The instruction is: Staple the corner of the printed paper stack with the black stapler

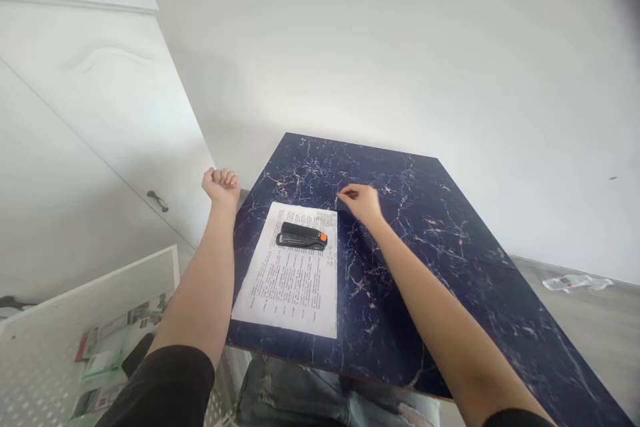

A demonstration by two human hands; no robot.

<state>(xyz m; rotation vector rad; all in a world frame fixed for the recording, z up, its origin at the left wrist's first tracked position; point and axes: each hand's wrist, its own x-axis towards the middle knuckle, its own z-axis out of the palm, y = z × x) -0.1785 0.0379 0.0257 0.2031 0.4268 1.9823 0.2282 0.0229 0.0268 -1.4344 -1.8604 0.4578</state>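
1. Lying flat on the desk [420,260], near its left edge: paper [293,287], printed in dark lines; text too small to read. Whether one sheet or several, cannot tell.
2. Stapler [303,237], one, black with an orange end, resting on the paper's upper half, covering some print; no brand legible.
3. Right hand [363,201], over the desk just beyond the paper's upper right corner. Grip narrow, thumb and fingertips together; anything small between them cannot be made out.
4. Left hand [223,185], beside the desk's left edge, apart from paper and stapler. Grip curled closed into a fist; inside of palm hidden.
5. Sleeves [170,380], two, black, both cut off by the frame.
6. Bin [115,282], one, white, lower left, partly behind the left arm; packets inside, labels illegible.
7. Cabinet [100,80], one, white, cut off at left; one dark handle [158,201].
8. Plastic wrapper [575,282], clear, on the floor at right; markings unreadable.
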